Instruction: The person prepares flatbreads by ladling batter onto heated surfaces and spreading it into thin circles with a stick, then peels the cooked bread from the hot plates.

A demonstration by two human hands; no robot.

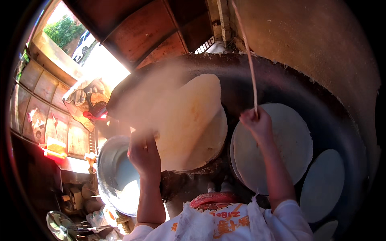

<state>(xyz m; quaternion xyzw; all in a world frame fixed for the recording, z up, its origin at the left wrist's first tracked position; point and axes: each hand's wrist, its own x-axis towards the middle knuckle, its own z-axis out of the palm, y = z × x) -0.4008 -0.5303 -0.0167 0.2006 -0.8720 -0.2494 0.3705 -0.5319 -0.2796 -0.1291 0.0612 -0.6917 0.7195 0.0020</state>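
My left hand [144, 156] is closed at the left edge of a large, thin, round flatbread [197, 116]. It seems to grip that edge, though haze or blur covers the fingertips. The flatbread's far part looks raised and smeared, over a round sheet lit half in sun and half in shade. In my right hand [259, 122] is the lower end of a long, thin, pale cord or stick [250, 60], which runs up out of the picture. Below that hand lies a stack of pale round flatbreads [281, 140].
A broad dark round surface [341, 128] carries another pale disc [323, 184] on the right. At left stands a basin [105, 182] holding whitish liquid. A small fan [60, 225] is at lower left. Reddish panels [140, 32] rise behind, beside a brown wall [317, 36].
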